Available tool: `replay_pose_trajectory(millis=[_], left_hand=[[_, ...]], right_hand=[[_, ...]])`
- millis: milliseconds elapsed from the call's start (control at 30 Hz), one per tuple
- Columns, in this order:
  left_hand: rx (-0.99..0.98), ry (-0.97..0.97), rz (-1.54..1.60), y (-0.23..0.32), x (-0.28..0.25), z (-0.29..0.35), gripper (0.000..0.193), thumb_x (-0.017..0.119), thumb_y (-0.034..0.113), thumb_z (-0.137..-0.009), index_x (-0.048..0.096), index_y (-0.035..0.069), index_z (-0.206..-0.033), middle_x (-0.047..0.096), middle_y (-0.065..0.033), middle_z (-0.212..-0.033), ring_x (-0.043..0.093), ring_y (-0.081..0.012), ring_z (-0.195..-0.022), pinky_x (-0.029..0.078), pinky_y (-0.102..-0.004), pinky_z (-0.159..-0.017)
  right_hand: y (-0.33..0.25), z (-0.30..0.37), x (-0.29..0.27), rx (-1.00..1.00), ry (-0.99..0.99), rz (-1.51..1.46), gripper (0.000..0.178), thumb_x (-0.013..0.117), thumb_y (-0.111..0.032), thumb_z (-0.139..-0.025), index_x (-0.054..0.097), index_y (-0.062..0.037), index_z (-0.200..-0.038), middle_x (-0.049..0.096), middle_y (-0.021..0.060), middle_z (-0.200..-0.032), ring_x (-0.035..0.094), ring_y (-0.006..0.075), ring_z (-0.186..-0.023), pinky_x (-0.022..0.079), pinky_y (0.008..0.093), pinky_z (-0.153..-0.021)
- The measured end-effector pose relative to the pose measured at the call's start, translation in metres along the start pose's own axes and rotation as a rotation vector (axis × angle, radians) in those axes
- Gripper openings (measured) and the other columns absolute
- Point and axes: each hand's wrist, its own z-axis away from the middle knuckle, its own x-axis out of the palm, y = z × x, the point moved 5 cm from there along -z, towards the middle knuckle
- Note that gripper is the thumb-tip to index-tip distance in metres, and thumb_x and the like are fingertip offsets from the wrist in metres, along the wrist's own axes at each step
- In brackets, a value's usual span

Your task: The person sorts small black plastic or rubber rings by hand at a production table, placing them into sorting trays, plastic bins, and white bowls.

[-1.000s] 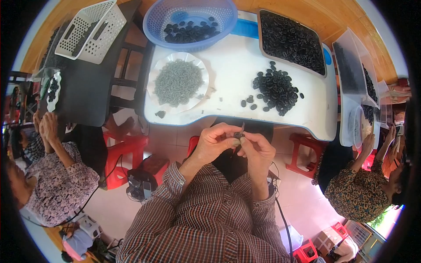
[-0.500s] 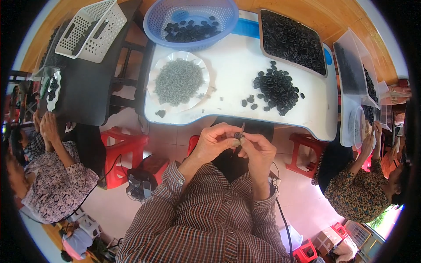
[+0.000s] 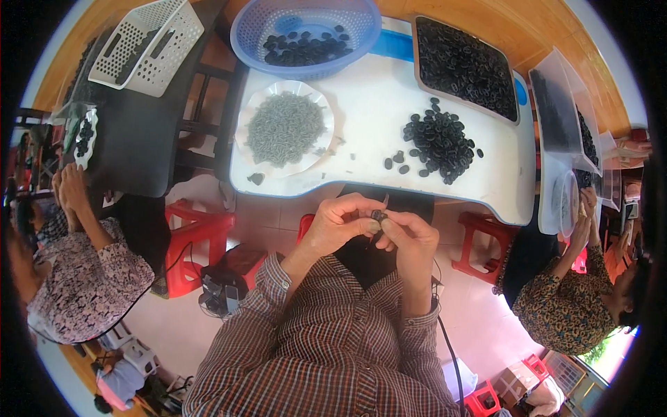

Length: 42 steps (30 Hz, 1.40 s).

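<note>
My left hand [image 3: 339,224] and my right hand [image 3: 415,242] meet just off the near edge of the white table [image 3: 375,149]. Between their fingertips is a small black piece [image 3: 379,215], pinched from both sides. A thin, pale sliver [image 3: 385,199] sticks up beside it; its kind is too small to make out. Beyond my hands lies a loose pile of black oval pieces [image 3: 438,142], a few of them strayed to its left. On the left, a white fluted plate [image 3: 243,135] holds a heap of small, greyish clear pieces [image 3: 285,128].
A blue basket [image 3: 306,68] with black ovals stands at the back, a tray [image 3: 465,66] full of them at back right. People work at both sides, by a dark table [image 3: 132,149] and clear bins [image 3: 566,115]. Red stools [image 3: 198,243] stand below the tables.
My hands keep the same pinch on the small black piece, almost unmoved. The view has shifted slightly. The hands of the person on the left have changed position a little.
</note>
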Motion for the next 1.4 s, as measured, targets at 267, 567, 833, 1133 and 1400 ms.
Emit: replay_pose_trajectory(millis=[267,567,833,1133,1400], left_hand=[[0.005,0.008,0.048,-0.0003,0.0008,0.0014,0.028,0.064,-0.003,-0.085,0.063,-0.001,-0.112,0.066,-0.0069,-0.093,0.064,-0.0102,-0.079,0.056,-0.0230,-0.067],[-0.004,0.013,0.001,-0.0047,0.0003,0.0002,0.028,0.066,-0.002,-0.084,0.063,0.000,-0.112,0.065,-0.0046,-0.090,0.062,-0.0079,-0.074,0.053,-0.0202,-0.064],[-0.013,0.009,0.023,-0.0046,0.0020,0.0005,0.028,0.065,-0.002,-0.085,0.063,0.000,-0.113,0.066,-0.0042,-0.089,0.063,-0.0079,-0.077,0.054,-0.0205,-0.066],[-0.026,0.000,0.003,-0.0029,0.0016,0.0015,0.028,0.063,-0.002,-0.086,0.061,-0.001,-0.114,0.067,-0.0058,-0.093,0.065,-0.0094,-0.082,0.054,-0.0213,-0.071],[-0.043,-0.005,0.032,-0.0030,0.0018,0.0021,0.028,0.063,-0.002,-0.086,0.061,-0.002,-0.114,0.067,-0.0069,-0.095,0.065,-0.0105,-0.084,0.055,-0.0222,-0.073]], right_hand=[[0.0004,-0.0013,0.0021,0.058,-0.067,-0.028,0.009,0.064,-0.004,-0.087,0.067,0.0020,-0.094,0.066,0.0066,-0.073,0.061,0.0091,-0.056,0.044,0.0178,-0.049],[0.0030,-0.0013,0.0044,0.140,-0.097,-0.067,0.016,0.061,-0.014,-0.090,0.062,0.0026,-0.090,0.065,0.0063,-0.072,0.055,0.0070,-0.051,0.040,0.0176,-0.047],[0.0041,-0.0010,0.0058,0.161,-0.100,-0.124,0.018,0.060,-0.016,-0.091,0.061,0.0023,-0.090,0.064,0.0060,-0.072,0.054,0.0067,-0.049,0.039,0.0174,-0.046],[-0.0006,0.0002,0.0072,0.159,-0.076,-0.085,0.019,0.059,-0.016,-0.092,0.060,0.0028,-0.089,0.065,0.0069,-0.072,0.058,0.0085,-0.051,0.042,0.0173,-0.046],[0.0007,0.0008,0.0072,0.145,-0.073,-0.074,0.020,0.060,-0.017,-0.092,0.060,0.0031,-0.089,0.065,0.0074,-0.072,0.058,0.0085,-0.050,0.042,0.0173,-0.045]])
